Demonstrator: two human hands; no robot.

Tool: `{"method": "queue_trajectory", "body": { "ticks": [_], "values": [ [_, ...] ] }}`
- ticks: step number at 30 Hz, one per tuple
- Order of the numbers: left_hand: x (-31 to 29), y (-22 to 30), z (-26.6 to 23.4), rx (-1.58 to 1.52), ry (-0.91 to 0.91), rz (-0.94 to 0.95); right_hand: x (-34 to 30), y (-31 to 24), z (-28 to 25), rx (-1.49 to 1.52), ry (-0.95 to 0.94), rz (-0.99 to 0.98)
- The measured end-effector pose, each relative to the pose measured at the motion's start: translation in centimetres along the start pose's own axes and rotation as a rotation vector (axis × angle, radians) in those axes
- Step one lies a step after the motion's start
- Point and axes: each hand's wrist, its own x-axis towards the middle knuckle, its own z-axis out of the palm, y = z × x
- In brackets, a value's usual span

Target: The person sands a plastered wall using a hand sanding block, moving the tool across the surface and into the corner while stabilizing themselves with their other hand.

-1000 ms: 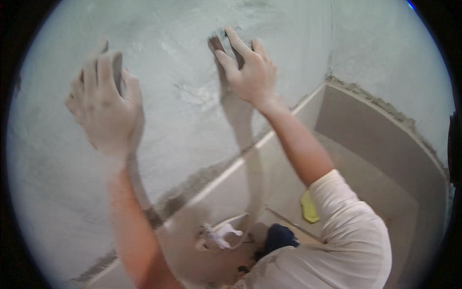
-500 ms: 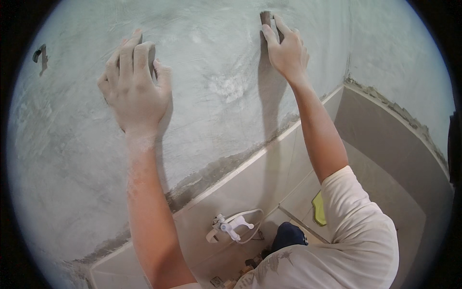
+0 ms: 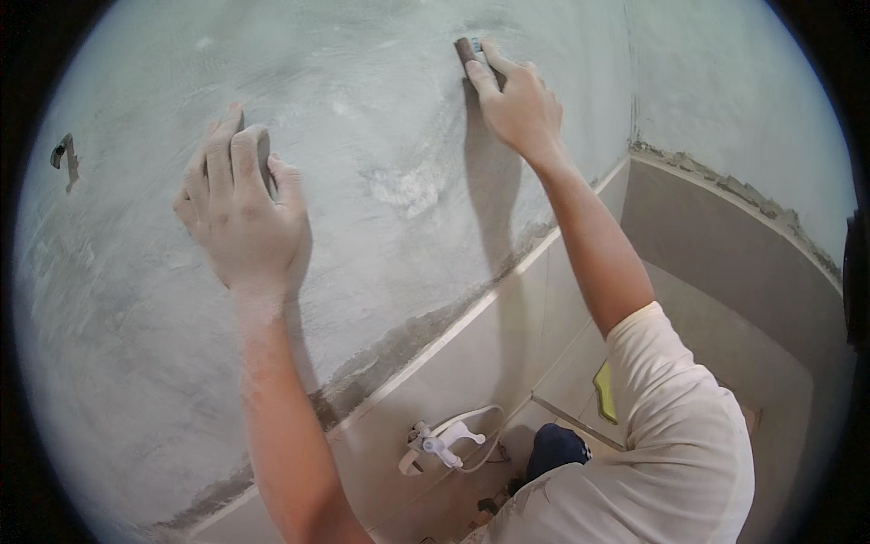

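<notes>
My right hand (image 3: pixel 521 104) grips a small dark brown block (image 3: pixel 465 53) between thumb and fingers, high on the grey plastered wall (image 3: pixel 362 263). The block is held against or close to the plaster, and its far part is hidden by my fingers. My left hand (image 3: pixel 245 204) rests on the same wall, further left, fingers apart and slightly bent, with pale dust on the skin. A dark patch shows between its index finger and thumb; whether this is shadow I cannot tell. Pale smears and a rough whitish patch (image 3: pixel 408 189) mark the plaster between my hands.
White tiles (image 3: pixel 489 335) cover the lower wall below a rough mortar edge. A white mixer tap (image 3: pixel 439 444) with a hose sticks out there. At left, a dark bracket-like fitting (image 3: pixel 62 156) projects from the plaster. A yellow-green object (image 3: pixel 605 392) lies low, beside my right sleeve.
My right hand has moved the block slightly left and down in view, and it is more tilted. The left hand and the whole wall have also shifted as the view moved.
</notes>
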Motion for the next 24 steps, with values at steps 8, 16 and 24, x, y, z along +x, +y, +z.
{"method": "queue_trajectory", "body": {
  "ticks": [8,16,24],
  "values": [
    [-0.1,-0.8,0.6,0.02,0.053,0.049,-8.0,-3.9,-0.4,0.179,-0.08,-0.425],
    [0.0,-1.9,-0.5,0.059,-0.016,0.06,1.8,-2.7,-3.9,0.019,-0.485,0.073],
    [0.3,-1.0,0.2,0.002,0.045,0.08,-4.5,-2.0,-0.7,0.137,-0.24,-0.259]
  ]
}}
